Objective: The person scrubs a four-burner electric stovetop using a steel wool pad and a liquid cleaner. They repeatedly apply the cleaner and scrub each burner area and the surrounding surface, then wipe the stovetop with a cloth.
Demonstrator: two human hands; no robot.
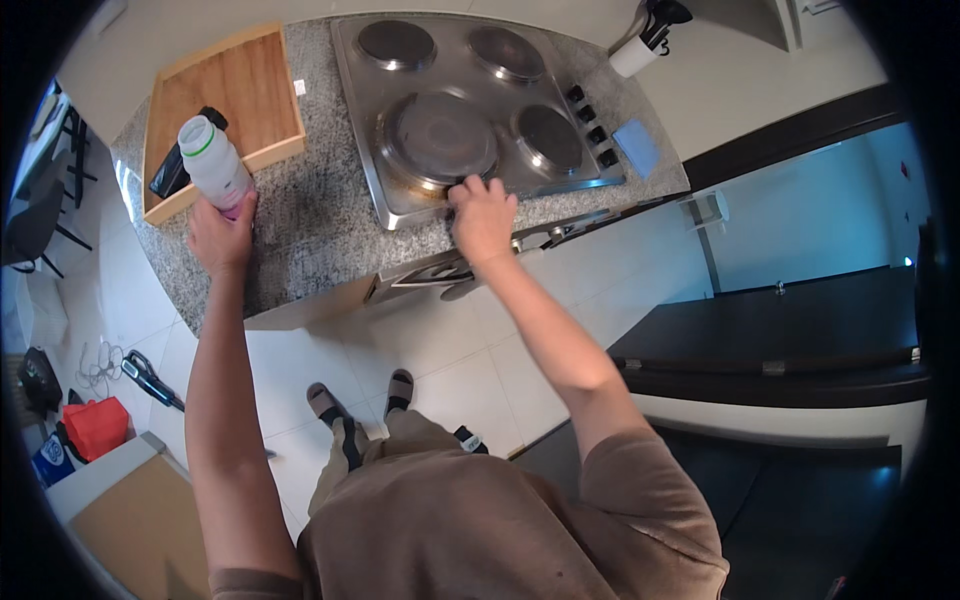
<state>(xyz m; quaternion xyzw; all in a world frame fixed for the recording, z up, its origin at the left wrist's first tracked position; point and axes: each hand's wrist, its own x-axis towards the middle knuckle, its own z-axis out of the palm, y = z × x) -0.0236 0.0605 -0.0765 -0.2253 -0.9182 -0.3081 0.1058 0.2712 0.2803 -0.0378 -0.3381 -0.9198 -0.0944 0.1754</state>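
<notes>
My left hand (pixel 222 238) grips a white plastic bottle (pixel 214 169) near its pinkish base. The bottle leans over the front of a shallow wooden tray (pixel 276 152), and a green ring circles its neck. My right hand (pixel 484 221) is at the front edge of a stainless steel electric cooktop (pixel 361 112). Its curled fingertips meet the near rim of the large front-left hot plate (pixel 442 135). Whether they pinch anything is hidden under the fingers. Brownish stains mark the steel around that plate.
A black object (pixel 171 174) lies in the tray behind the bottle. Control knobs (pixel 586 113) line the cooktop's right side, beside a folded blue cloth (pixel 637 148). A white holder (pixel 634 57) carries black utensils. Oven handles project below the granite counter (pixel 315 247).
</notes>
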